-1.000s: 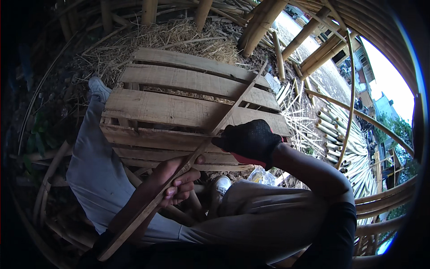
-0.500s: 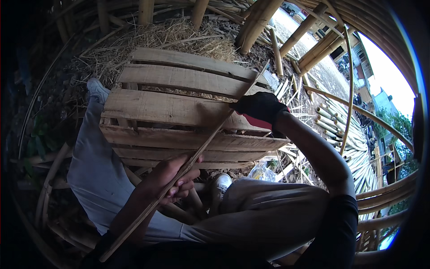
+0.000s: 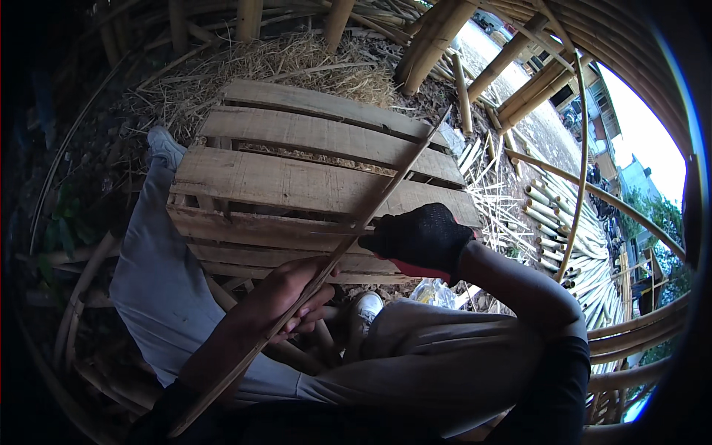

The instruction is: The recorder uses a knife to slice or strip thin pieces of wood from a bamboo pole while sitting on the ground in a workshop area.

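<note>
Here, beside slatted boards (image 3: 274,178), straw (image 3: 297,63) and poles (image 3: 434,46), left fingers (image 3: 319,297) clasp a strip (image 3: 389,190); right fingers' (image 3: 382,240) grip is unclear.

- Right grip (image 3: 419,236), near the centre toward 3 o'clock: a black glove (image 3: 429,226) with a textured back, red along its lower side and a dark cuff at the wrist.
- Left grip (image 3: 295,297), toward 7 o'clock: bare, ungloved.
- Dark sleeve (image 3: 545,389) between 4 and 5 o'clock, ending near the elbow, forearm bare below it.
- Dark top (image 3: 334,421) at 6 o'clock, in shadow.
- Loose grey trousers (image 3: 167,289), legs at 8 and 5 o'clock.
- Whitish shoes (image 3: 165,147) at 10 and 6 o'clock.
</note>
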Demonstrator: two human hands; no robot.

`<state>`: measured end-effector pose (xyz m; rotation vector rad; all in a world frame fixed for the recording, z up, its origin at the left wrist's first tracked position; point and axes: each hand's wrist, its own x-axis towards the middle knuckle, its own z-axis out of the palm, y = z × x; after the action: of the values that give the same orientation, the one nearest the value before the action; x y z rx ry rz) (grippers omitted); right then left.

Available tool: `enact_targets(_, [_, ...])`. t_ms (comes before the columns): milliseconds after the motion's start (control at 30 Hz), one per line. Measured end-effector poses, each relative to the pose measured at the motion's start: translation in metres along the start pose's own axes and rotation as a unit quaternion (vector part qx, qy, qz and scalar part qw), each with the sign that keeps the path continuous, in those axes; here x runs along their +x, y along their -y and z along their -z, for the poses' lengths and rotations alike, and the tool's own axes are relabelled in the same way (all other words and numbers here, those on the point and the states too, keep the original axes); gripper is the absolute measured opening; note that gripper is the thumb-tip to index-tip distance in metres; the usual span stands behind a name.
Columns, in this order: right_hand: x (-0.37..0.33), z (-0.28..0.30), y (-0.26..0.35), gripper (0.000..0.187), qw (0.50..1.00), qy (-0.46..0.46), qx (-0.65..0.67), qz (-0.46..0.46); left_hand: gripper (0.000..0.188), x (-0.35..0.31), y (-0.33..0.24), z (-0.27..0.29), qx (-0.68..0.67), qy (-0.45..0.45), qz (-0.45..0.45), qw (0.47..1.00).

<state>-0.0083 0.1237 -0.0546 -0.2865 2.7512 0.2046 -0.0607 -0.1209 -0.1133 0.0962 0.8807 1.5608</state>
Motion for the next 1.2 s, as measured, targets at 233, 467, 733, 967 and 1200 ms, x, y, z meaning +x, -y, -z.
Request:
enact_targets(233, [0.009, -0.019, -0.105, 0.034, 0.992, -0.077, -0.064, -0.074, 0.026, 0.005, 0.006, 0.011, -0.068, 0.053, 0.003, 0.996])
enact_targets(467, [0.0, 0.021, 0.002, 0.05, 0.998, 0.024, 0.033, -0.055, 0.027, -0.003, 0.0, 0.0, -0.004, 0.022, -0.005, 1.0])
enact_targets(733, [0.015, -0.03, -0.085, 0.044, 0.993, -0.117, 0.005, -0.027, 0.03, 0.003, 0.001, 0.002, 0.005, 0.014, 0.007, 1.0])
enact_targets(967, [0.02, -0.018, -0.054, 0.035, 0.992, -0.124, -0.029, 0.011, 0.024, 0.004, 0.008, 0.021, -0.139, 0.091, 0.011, 0.986])
enact_targets(1200, [0.012, -0.013, -0.016, 0.046, 0.994, -0.066, 0.081, -0.022, 0.02, 0.01, 0.009, 0.027, -0.2, 0.154, 0.029, 0.967])
